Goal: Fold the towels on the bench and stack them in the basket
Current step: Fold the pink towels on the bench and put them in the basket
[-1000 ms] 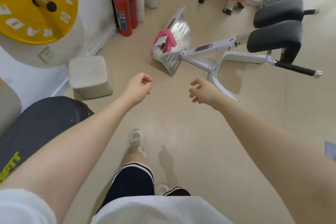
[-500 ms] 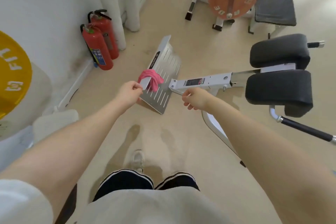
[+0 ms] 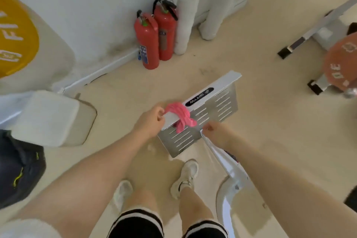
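Pink towel (image 3: 180, 115) bunched, crumpled; draped over top edge of slotted metal footplate (image 3: 207, 114); ends hanging down

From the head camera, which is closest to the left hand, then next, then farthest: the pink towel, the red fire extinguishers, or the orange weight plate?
1. Pink towel, right beside the left hand.
2. Red fire extinguishers, farther up by the wall.
3. Orange weight plate, far right edge.

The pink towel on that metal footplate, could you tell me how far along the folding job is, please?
Nothing looks done: the pink towel hangs unfolded and bunched over the footplate's top edge. In hand: the left hand is at its end, apparently pinching it, while the right hand is close by, empty. Left: lifting, folding and stacking it; no basket is in view.
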A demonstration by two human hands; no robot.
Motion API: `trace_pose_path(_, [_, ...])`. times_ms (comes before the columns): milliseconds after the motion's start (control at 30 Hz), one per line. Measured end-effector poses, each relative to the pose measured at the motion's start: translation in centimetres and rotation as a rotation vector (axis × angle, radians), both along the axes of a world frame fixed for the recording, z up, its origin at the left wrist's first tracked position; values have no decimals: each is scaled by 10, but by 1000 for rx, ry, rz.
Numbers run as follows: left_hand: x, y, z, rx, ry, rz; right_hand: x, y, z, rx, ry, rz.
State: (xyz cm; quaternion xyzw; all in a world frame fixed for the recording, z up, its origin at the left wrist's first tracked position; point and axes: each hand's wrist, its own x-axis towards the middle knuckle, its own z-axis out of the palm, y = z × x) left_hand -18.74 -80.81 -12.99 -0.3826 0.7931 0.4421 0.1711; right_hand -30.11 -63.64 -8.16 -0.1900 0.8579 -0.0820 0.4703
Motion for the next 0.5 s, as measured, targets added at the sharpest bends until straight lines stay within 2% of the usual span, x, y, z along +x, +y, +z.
trace_pose_path(133, [-11,9,-91,6,-137,95,-34,-16,-78,63,-35,194])
trace_pose_path(200, [-15,15,-137,15,-186,84,-46,-19,-125,64,-45,209])
trace_pose_path(400, [-26,27,-245,-183,-269,-187,-68,-35,-254,17,70,-52])
trace_pose_path(500, [-28,22,-270,-209,-250,-182,-63,-45,-294,-28,3,-178])
